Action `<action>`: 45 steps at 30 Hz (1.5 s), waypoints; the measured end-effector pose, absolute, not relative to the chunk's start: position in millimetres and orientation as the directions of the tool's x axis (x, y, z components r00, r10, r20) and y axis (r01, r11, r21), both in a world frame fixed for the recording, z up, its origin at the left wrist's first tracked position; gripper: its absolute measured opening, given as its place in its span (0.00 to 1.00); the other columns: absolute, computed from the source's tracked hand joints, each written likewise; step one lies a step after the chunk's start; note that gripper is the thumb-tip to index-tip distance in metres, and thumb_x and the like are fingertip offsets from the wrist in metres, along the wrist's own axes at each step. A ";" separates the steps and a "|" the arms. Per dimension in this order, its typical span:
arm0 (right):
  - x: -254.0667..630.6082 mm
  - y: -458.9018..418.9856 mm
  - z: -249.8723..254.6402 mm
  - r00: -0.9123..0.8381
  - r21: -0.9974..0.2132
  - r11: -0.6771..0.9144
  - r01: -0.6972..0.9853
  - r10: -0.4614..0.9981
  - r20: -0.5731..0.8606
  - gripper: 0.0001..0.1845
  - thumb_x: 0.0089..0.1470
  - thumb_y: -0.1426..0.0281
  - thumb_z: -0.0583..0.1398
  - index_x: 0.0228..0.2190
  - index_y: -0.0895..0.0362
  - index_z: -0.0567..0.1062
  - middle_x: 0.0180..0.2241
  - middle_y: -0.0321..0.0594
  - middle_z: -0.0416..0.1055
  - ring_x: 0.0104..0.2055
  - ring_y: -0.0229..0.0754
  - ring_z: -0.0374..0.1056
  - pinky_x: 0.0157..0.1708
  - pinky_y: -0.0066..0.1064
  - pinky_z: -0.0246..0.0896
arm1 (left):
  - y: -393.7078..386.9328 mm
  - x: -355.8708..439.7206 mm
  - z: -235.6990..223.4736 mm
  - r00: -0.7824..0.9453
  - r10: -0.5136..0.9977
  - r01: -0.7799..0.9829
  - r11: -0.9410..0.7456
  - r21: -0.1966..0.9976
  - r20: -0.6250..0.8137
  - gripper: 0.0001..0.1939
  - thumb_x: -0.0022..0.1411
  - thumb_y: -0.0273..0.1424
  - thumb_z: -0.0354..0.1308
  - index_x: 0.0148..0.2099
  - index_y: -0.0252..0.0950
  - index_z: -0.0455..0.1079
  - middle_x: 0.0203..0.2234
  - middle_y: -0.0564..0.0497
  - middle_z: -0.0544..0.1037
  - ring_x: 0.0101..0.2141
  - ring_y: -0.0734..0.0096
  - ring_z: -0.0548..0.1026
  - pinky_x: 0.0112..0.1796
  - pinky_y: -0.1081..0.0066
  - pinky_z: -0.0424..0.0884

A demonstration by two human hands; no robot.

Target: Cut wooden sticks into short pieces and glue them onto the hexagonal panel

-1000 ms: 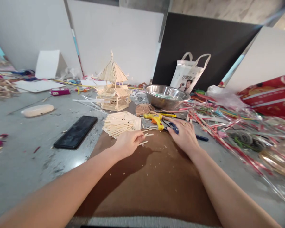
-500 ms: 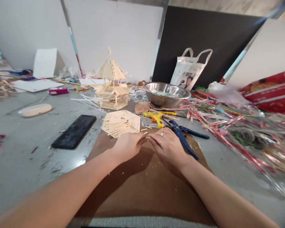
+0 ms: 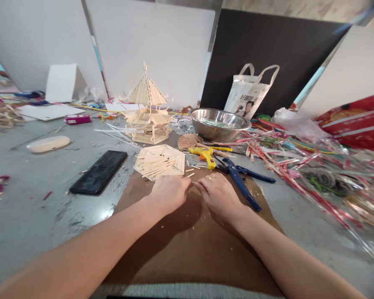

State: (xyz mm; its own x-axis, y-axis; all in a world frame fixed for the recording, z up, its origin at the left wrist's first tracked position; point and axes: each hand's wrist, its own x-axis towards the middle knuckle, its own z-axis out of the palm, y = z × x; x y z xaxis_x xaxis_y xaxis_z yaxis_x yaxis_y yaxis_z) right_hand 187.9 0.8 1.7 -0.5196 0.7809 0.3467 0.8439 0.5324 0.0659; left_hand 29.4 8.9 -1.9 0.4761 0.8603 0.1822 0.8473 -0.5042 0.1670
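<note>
Over the brown board my left hand and my right hand nearly meet, fingertips pinched. A tiny pale piece, seemingly a short wooden stick, shows at the right fingertips. What the left fingers pinch is hidden behind the hand. Just beyond the left hand lies a flat hexagonal stick panel with loose sticks on top. Several short cut sticks are scattered beside it. A yellow glue gun and blue-handled cutters lie near my right hand.
Behind the panel stands a stick-built pavilion model. A metal bowl and a white bag are at the back. A black phone and a white oval case lie left. Red-and-white strips clutter the right.
Both hands stay close together, with a slight shift of the fingers; the small piece between them shows less now. The whole view has shifted a little.
</note>
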 end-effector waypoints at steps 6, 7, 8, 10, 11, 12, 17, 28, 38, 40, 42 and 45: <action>189.0 4.1 2.0 -0.471 0.108 0.459 0.882 0.851 0.231 0.17 0.54 0.66 0.45 0.23 0.58 0.69 0.23 0.41 0.69 0.27 0.39 0.62 0.28 0.30 0.46 | 20.9 23.4 -6.8 0.412 0.897 0.856 -0.442 0.269 0.162 0.16 0.56 0.35 0.41 0.30 0.36 0.68 0.25 0.46 0.73 0.27 0.67 0.69 0.26 0.72 0.57; 192.0 6.6 1.7 -0.460 0.099 0.449 0.888 0.865 0.201 0.17 0.54 0.66 0.45 0.24 0.57 0.70 0.23 0.40 0.70 0.27 0.39 0.63 0.28 0.30 0.46 | 22.8 22.4 -6.9 0.411 0.897 0.838 -0.442 0.320 0.163 0.17 0.57 0.36 0.40 0.30 0.35 0.68 0.24 0.47 0.72 0.26 0.69 0.68 0.25 0.73 0.56; 195.4 9.2 1.2 -0.451 0.086 0.443 0.893 0.876 0.170 0.17 0.54 0.66 0.45 0.25 0.57 0.70 0.24 0.40 0.70 0.28 0.39 0.63 0.29 0.30 0.47 | 24.7 21.5 -7.0 0.416 0.895 0.815 -0.445 0.370 0.161 0.17 0.57 0.36 0.40 0.29 0.35 0.68 0.22 0.48 0.72 0.25 0.71 0.67 0.25 0.74 0.56; 201.8 14.3 -0.1 -0.436 0.053 0.433 0.900 0.891 0.124 0.17 0.54 0.66 0.45 0.26 0.57 0.71 0.27 0.40 0.71 0.30 0.39 0.64 0.31 0.29 0.48 | 27.6 20.4 -7.3 0.432 0.888 0.767 -0.454 0.453 0.158 0.16 0.57 0.35 0.40 0.29 0.35 0.67 0.21 0.51 0.71 0.23 0.73 0.66 0.24 0.76 0.55; 204.3 16.4 -1.0 -0.429 0.037 0.428 0.903 0.897 0.109 0.17 0.53 0.66 0.45 0.27 0.57 0.71 0.27 0.40 0.71 0.31 0.39 0.65 0.31 0.28 0.49 | 28.6 20.1 -7.7 0.436 0.886 0.751 -0.455 0.479 0.158 0.16 0.57 0.35 0.40 0.29 0.35 0.66 0.21 0.51 0.70 0.23 0.74 0.66 0.24 0.76 0.55; 206.2 18.1 -2.0 -0.423 0.022 0.423 0.906 0.901 0.098 0.16 0.53 0.67 0.46 0.27 0.57 0.71 0.28 0.40 0.71 0.32 0.39 0.65 0.32 0.28 0.50 | 29.3 19.9 -8.3 0.436 0.886 0.740 -0.453 0.497 0.158 0.15 0.57 0.34 0.41 0.29 0.35 0.66 0.21 0.51 0.70 0.23 0.74 0.66 0.24 0.76 0.56; 208.6 23.4 -10.3 -0.371 -0.115 0.389 0.914 0.917 0.146 0.15 0.52 0.68 0.47 0.33 0.57 0.71 0.31 0.41 0.71 0.35 0.40 0.65 0.34 0.29 0.54 | 28.9 18.9 -12.7 0.409 0.892 0.739 -0.447 0.504 0.192 0.11 0.54 0.28 0.43 0.39 0.36 0.63 0.29 0.50 0.72 0.30 0.70 0.69 0.30 0.73 0.61; 206.6 24.7 -15.3 -0.516 -0.166 0.595 0.786 0.781 0.352 0.14 0.49 0.74 0.49 0.37 0.58 0.70 0.38 0.40 0.69 0.41 0.40 0.61 0.43 0.33 0.54 | 27.4 19.8 -21.8 0.443 0.851 0.748 -0.524 0.406 0.283 0.16 0.52 0.22 0.42 0.44 0.36 0.59 0.37 0.49 0.69 0.37 0.71 0.68 0.37 0.71 0.63; 198.6 20.8 -15.9 -0.634 -0.121 0.677 0.726 0.727 0.264 0.13 0.51 0.71 0.50 0.38 0.56 0.68 0.39 0.40 0.67 0.43 0.40 0.58 0.43 0.34 0.52 | 17.0 23.1 -10.3 0.497 0.850 0.851 -0.517 0.093 0.177 0.11 0.54 0.33 0.43 0.37 0.36 0.62 0.34 0.46 0.68 0.37 0.63 0.65 0.36 0.64 0.63; 197.3 19.3 -14.2 -0.642 -0.119 0.686 0.718 0.718 0.268 0.13 0.51 0.72 0.49 0.38 0.57 0.68 0.40 0.40 0.67 0.43 0.40 0.58 0.43 0.34 0.52 | 16.4 23.2 -9.2 0.499 0.852 0.854 -0.514 0.074 0.157 0.11 0.54 0.33 0.43 0.36 0.36 0.63 0.34 0.46 0.68 0.37 0.62 0.65 0.35 0.64 0.64; 195.6 17.1 -11.7 -0.660 -0.116 0.704 0.701 0.701 0.269 0.13 0.51 0.72 0.49 0.38 0.57 0.68 0.40 0.40 0.66 0.43 0.40 0.58 0.43 0.34 0.51 | 16.4 23.1 -9.0 0.501 0.854 0.856 -0.513 0.068 0.143 0.10 0.54 0.31 0.43 0.36 0.36 0.63 0.34 0.46 0.68 0.36 0.62 0.66 0.34 0.65 0.64; 192.7 13.2 -8.6 -0.691 -0.109 0.730 0.674 0.676 0.257 0.14 0.52 0.71 0.48 0.38 0.56 0.68 0.39 0.39 0.66 0.43 0.40 0.58 0.43 0.34 0.51 | 17.1 22.1 -9.3 0.506 0.853 0.852 -0.517 0.077 0.129 0.10 0.52 0.28 0.44 0.37 0.35 0.62 0.33 0.46 0.69 0.35 0.63 0.67 0.33 0.66 0.65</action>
